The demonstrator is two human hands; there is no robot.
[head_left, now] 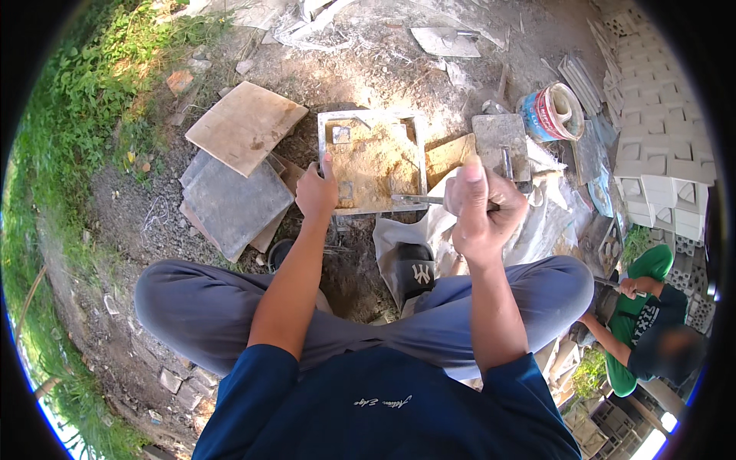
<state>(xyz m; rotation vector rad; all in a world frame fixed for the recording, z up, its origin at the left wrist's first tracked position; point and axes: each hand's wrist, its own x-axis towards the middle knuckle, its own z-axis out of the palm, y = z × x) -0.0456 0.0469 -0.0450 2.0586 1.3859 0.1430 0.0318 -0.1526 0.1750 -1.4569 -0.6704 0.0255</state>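
In front of me on the ground is a rectangular frame (pixel 422 149) with pale, worn edges. Its inside is a sandy, yellow-brown surface (pixel 376 165) with small square shapes showing near its left side. My left hand (pixel 317 189) grips the frame's left edge, thumb on top. My right hand (pixel 489 205) is closed, thumb up, around a slim metal tool (pixel 418 198); its handle is mostly hidden in the fist. The tool's flat tip points left and lies over the frame's near right corner. I cannot make out the tool's exact kind.
Square tiles or boards, tan (pixel 245 126) and grey (pixel 239 201), are stacked to the left. A paint bucket (pixel 550 113) and a flat board with a handle (pixel 500 138) lie right. White hollow blocks (pixel 661 138) rise beyond. Another person (pixel 644 330) works at the far right.
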